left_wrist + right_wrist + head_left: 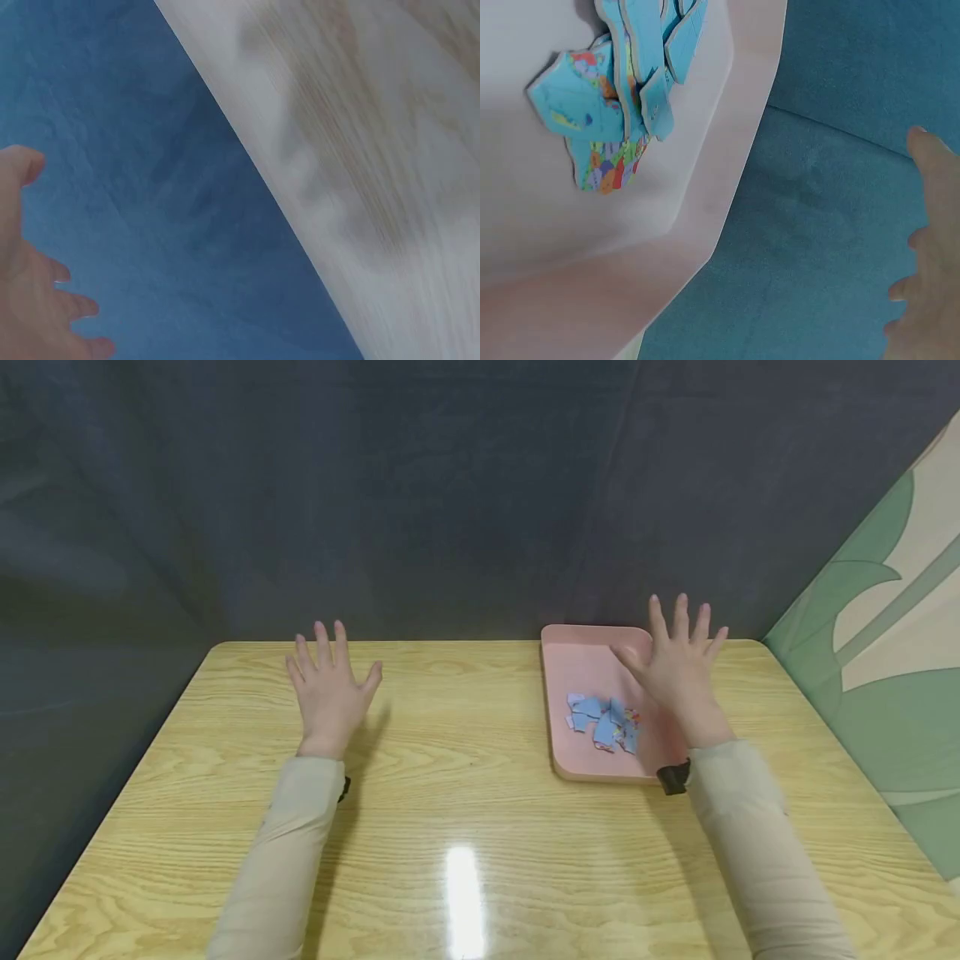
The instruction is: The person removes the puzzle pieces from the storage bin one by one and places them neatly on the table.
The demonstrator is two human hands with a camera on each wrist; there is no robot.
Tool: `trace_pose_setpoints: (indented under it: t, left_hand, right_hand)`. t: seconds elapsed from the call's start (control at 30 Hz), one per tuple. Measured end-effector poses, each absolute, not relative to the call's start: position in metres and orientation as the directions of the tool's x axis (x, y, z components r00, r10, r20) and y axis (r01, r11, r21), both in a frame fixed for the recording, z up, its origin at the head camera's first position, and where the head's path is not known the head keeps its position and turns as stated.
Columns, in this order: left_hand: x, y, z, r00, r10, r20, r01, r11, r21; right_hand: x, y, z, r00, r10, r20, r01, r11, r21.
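Note:
My left hand (330, 697) is held over the left part of the table with its fingers spread, holding nothing; its shadow falls on the wood. On the other side, my right hand (677, 672) spreads its fingers above the right side of a pink tray (588, 652), hiding part of the rim. Inside the tray lies a loose pile of puzzle pieces (606, 722). Seen from the right wrist, these flat puzzle pieces (634, 75) are mostly light blue, some printed with small colourful figures, and they overlap one another. Nothing is between the right fingers either.
The light wooden table (442, 760) has a bright reflection near its front. Behind it hangs a dark cloth (450, 502), which also runs down the left side. A green and cream leaf-patterned surface (892, 635) borders the right.

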State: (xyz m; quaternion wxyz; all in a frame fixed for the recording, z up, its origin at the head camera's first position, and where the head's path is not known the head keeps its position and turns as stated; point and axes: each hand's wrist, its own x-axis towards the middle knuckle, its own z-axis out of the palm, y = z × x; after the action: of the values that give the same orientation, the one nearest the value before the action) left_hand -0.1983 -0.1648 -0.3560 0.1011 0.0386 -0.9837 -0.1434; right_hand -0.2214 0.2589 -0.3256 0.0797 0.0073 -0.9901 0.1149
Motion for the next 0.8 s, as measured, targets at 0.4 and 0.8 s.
trace_pose_setpoints:
  t: [0.4,0.8]
  left_hand:
    - [-0.203,-0.136,-0.360,-0.988,-0.007,0.155,0.070,0.868,0.491]
    - [-0.202,-0.105,-0.363,-0.995,0.024,0.097,0.086,0.687,0.721]
  right_hand:
    - [-0.220,0.284,-0.332,-0.997,0.032,0.066,0.005,0.930,-0.368]
    - [-0.214,0.318,-0.342,-0.986,0.061,-0.157,0.134,0.845,-0.518]
